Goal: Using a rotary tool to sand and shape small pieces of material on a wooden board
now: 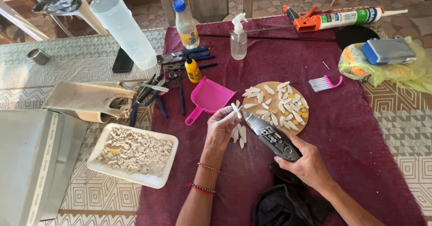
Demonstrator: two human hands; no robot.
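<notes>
Left hand (221, 126): raised, palm inward, fingertips pinched together.
Right hand (306, 163): fingers wrapped in a grip, wrist angled inward.

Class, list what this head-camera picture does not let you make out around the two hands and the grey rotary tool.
- Head view: tool tip, too small where rotary tool meets white piece in left hand.
- Tool's rear, covered by right hand.
- Black cloth, cut off by bottom edge.
- White tray fragments, too small to identify.

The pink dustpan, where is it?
In the head view, the pink dustpan lies on the maroon cloth, left of the round wooden board, right of the pliers.
</notes>
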